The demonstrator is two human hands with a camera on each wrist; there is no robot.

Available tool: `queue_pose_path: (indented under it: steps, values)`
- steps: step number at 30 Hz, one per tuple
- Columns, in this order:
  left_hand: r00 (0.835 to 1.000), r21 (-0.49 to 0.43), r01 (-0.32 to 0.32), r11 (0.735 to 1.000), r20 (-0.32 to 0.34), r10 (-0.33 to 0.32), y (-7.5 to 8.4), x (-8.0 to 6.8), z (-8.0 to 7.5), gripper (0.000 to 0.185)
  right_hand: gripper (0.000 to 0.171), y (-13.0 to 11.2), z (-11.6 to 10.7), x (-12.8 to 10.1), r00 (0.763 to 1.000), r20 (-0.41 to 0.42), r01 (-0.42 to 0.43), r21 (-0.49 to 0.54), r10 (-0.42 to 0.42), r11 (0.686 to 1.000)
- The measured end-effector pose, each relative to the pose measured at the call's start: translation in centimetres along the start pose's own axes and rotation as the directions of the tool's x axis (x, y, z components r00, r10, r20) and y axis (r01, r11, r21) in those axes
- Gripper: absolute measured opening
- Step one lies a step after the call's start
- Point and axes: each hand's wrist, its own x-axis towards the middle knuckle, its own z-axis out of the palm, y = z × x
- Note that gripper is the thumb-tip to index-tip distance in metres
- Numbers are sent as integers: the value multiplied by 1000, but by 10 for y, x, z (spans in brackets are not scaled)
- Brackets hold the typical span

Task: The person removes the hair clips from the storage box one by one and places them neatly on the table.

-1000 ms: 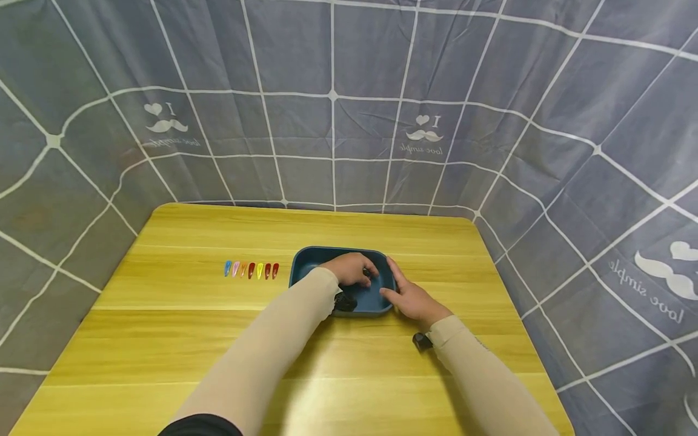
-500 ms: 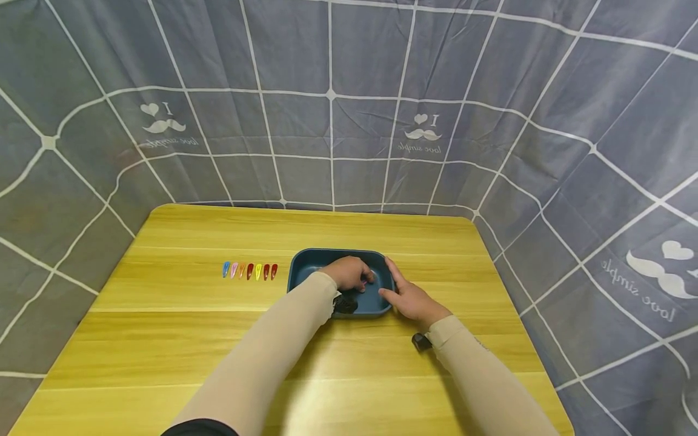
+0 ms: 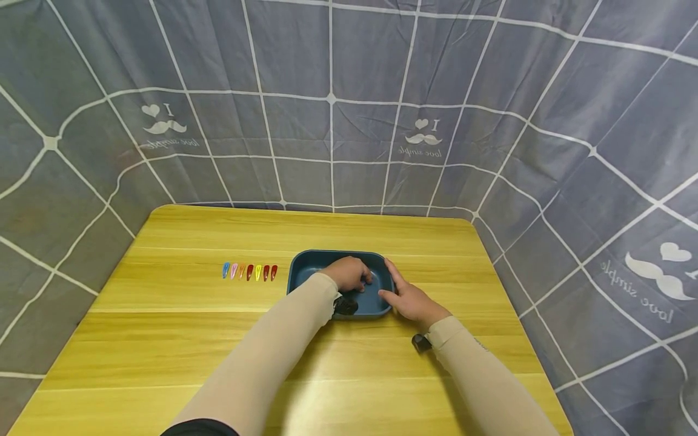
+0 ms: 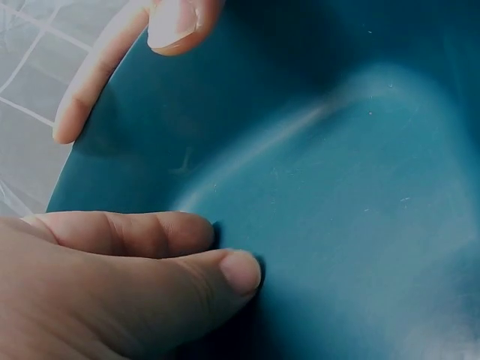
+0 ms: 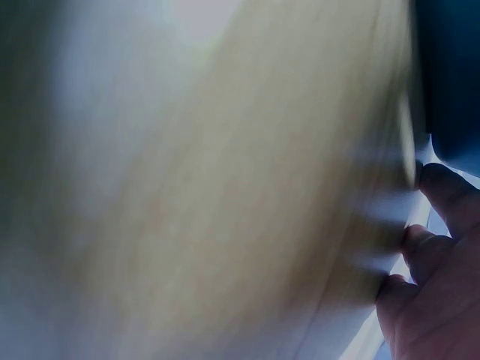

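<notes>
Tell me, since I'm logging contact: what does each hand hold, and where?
Right hand steadies the blue tray at its right rim; left hand curls inside it, contents hidden.

My left grip (image 3: pixel 351 274) sits curled inside the blue tray (image 3: pixel 311 261), and its fingers cover whatever lies beneath them; I cannot tell whether they pinch anything. In the left wrist view my hand (image 4: pixel 112 285) is cut off by the edge at 7 o'clock, and only the tips of two right fingers (image 4: pixel 174 26) enter at 11 o'clock. The right wrist view is badly blurred: the bench (image 5: pixel 225 187) is a yellow smear, the tray corner (image 5: pixel 450 75) a dark patch at 2 o'clock, my fingers (image 5: pixel 435 277) cropped at 4 o'clock. The row of clips (image 3: pixel 249 270) is too small to make out beyond colours. My sleeve (image 3: pixel 305 327) hides part of the tray's near rim.
</notes>
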Motion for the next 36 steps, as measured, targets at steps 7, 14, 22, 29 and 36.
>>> queue_pose_path:
  steps: [7, 14, 22, 29, 36]
  values:
    - [1000, 31, -6, 1000, -8, 6, 0, 3, 3, 30, 84, 1, 2, 0, 1000, -4, 0, -32, 0, 999]
    - [1000, 33, 10, 999, -26, -9, 5, 3, 1, 21, 84, 2, 1, 0, 1000, -5, 1, -50, -2, 999]
    - [1000, 51, -7, 999, -25, 8, 8, -1, -3, 17, 85, 1, 2, 0, 1000, -6, -1, -29, 1, 1000]
    - [999, 21, 4, 1000, 35, -5, 3, -5, -10, 30, 85, 0, 2, 1, 1000, -10, 5, -17, -5, 1000]
    - [998, -12, -6, 1000, 59, 7, -6, -6, -12, 32, 84, 1, 3, 2, 1000, -14, 4, -23, -4, 1000]
